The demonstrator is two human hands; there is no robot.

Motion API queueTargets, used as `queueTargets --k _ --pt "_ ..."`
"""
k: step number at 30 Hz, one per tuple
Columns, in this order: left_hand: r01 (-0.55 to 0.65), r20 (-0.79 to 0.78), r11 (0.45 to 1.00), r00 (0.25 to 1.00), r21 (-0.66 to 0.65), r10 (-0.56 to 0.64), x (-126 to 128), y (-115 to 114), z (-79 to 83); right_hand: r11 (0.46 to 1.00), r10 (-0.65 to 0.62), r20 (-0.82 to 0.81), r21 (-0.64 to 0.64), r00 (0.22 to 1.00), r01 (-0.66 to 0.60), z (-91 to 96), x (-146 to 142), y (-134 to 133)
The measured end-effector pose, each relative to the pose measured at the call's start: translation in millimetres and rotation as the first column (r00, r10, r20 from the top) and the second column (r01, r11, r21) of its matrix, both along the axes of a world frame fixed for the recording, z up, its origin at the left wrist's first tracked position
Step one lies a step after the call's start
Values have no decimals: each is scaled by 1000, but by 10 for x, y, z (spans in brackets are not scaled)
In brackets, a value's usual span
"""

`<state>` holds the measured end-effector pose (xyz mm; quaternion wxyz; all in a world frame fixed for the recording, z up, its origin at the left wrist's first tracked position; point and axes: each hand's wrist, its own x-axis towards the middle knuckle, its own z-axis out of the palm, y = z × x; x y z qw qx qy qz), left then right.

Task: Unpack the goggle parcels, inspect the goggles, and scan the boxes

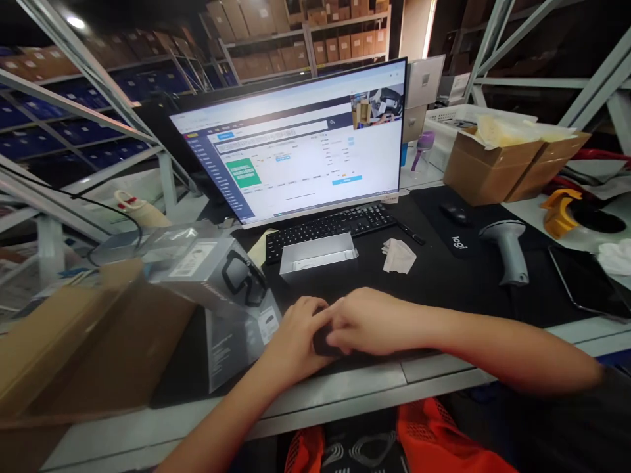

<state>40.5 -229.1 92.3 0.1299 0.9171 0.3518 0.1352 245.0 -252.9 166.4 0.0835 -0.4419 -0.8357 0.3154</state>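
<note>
My left hand (pixel 296 335) and my right hand (pixel 369 322) meet on the black desk mat (pixel 444 276) near the front edge. Both are closed around a small dark object (pixel 323 341) that I cannot make out; only a dark rounded part shows between the fingers. Just left of my hands stands a grey product box (pixel 217 289) with a black outline printed on it, tilted. Beyond my hands lies a shiny silver tray or lid (pixel 318 253), and a crumpled white paper (pixel 398 256) lies to its right.
A monitor (pixel 296 144) and black keyboard (pixel 328 226) stand behind. An open cardboard box (pixel 83 341) sits at the left. At the right are a handheld scanner (pixel 507 246), a mouse (pixel 453 213), a phone (pixel 586 282), another cardboard box (pixel 503 164) and an orange tape dispenser (pixel 559 210). Shelves of boxes fill the background.
</note>
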Motion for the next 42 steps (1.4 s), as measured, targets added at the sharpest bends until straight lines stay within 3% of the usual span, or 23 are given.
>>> queueTargets --k 3,6,7,9,10,11,13,16,18,22,24,27,29,31,33,36,38,40,42 --pt "-86 75 996 993 -13 87 -85 23 -71 994 21 6 105 1000 -22 -53 -465 217" --pt "-242 276 969 935 41 222 -264 -72 -171 1000 7 -242 28 970 0 -105 -543 272" --pt "-348 384 936 872 52 303 -314 -134 -210 1000 -26 -349 1 937 29 -102 -505 264" --pt "-527 608 849 667 -23 430 -355 -278 -296 996 -68 -532 6 844 84 -78 -415 227" --pt "-534 689 839 571 -100 446 -345 -345 -337 996 -40 -596 41 802 80 -65 -386 197" --pt "-472 737 864 519 -176 434 -318 -400 -374 995 20 -634 89 773 47 -57 -375 159" --pt "-293 775 913 492 -282 397 -249 -462 -420 977 185 -631 203 753 -69 -58 -395 67" --pt "-202 766 917 503 -345 400 -200 -461 -405 930 300 -516 347 802 -124 -60 -398 -42" --pt "-250 736 908 531 -337 420 -219 -445 -348 918 190 -486 396 853 21 -19 -310 -32" --pt "-294 522 920 759 -258 389 -274 -445 -163 870 -136 -543 334 829 362 117 -39 169" --pt "-243 406 950 861 -198 305 -281 -441 -50 836 -184 -558 344 809 427 132 32 293" --pt "-151 289 985 942 -85 170 -261 -400 89 789 -184 -518 429 835 440 62 45 475" --pt "-113 248 993 961 -41 120 -223 -357 125 801 -212 -406 448 889 396 9 74 592" --pt "-132 224 991 966 -6 130 -164 -308 110 857 -230 -292 391 928 335 -2 171 684" --pt "-200 199 977 963 69 183 -87 -252 84 908 -189 -314 305 930 288 34 325 717" --pt "-315 209 915 941 252 267 52 -131 136 972 -9 -421 208 907 107 114 517 640" --pt "-347 235 853 933 390 272 143 -23 254 980 52 -408 194 911 31 140 550 561" --pt "-335 250 806 939 488 238 207 95 390 968 -25 -425 214 905 127 133 538 531" --pt "-352 300 783 928 513 221 223 215 473 928 -165 -497 215 852 305 113 561 575"
